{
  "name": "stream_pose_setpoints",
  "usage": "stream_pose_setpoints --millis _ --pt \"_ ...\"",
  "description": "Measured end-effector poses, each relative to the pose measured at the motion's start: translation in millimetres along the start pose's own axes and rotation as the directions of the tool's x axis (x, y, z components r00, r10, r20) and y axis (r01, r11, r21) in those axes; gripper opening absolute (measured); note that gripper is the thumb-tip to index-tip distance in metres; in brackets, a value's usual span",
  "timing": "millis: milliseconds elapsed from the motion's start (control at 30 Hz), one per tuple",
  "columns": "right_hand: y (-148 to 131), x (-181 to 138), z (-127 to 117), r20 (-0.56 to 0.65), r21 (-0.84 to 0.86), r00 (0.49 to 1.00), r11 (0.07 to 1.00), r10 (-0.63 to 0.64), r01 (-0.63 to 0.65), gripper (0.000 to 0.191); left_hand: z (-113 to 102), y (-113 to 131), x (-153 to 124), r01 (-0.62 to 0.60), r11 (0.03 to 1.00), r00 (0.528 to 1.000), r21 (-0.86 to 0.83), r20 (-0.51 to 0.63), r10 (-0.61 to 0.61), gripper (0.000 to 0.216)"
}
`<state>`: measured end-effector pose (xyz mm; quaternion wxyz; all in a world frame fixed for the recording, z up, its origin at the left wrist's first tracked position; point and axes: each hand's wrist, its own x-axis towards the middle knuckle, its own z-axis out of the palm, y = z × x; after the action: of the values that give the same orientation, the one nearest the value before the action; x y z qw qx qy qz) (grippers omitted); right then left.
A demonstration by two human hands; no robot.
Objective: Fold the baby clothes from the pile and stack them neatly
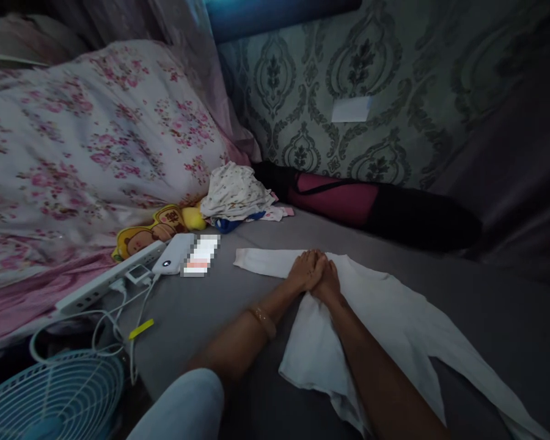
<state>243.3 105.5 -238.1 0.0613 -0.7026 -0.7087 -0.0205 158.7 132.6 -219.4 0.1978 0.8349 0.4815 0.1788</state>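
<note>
While together, two hands (pixel 305 269) (pixel 329 282) on one white shirt (pixel 385 311)

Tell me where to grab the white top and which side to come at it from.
Likely best: pinch the cuff of the sleeve that points left, coming from the left. The white top lies flat, so a thin loose edge suits a fingertip pinch, and this end sticks out away from the left hand and right hand, which meet at the sleeve's other end.
</note>
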Motion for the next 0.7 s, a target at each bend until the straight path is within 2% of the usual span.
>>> stream_pose_setpoints --millis 167,333,500,700 --pt "-0.8 2.2 3.3 -0.012 0.018 1.0 1.0 0.022 -0.021 0.059 -8.4 -15.9 -7.9 0.061 0.994 0.997 0.086 0.045 -0.065 0.067" --pt "-4.7 3.8 4.7 -0.103 0.043 0.993 0.998 0.05 -0.046 0.054 -18.3 -46.5 -24.7 0.106 0.95 0.994 0.293 -0.053 -0.094 0.071" --pt "-8.3 5.2 2.9 -0.111 0.067 0.991 0.996 0.072 -0.064 0.055 -43.8 -86.3 -43.2 0.192 0.873 0.981 0.448 -0.094 -0.167 0.065" --pt "-8.2 5.9 2.6 -0.063 0.084 0.994 0.993 0.093 -0.087 0.056 -73.0 -123.2 -62.6 0.272 0.817 0.962 0.509 -0.138 -0.235 0.067"
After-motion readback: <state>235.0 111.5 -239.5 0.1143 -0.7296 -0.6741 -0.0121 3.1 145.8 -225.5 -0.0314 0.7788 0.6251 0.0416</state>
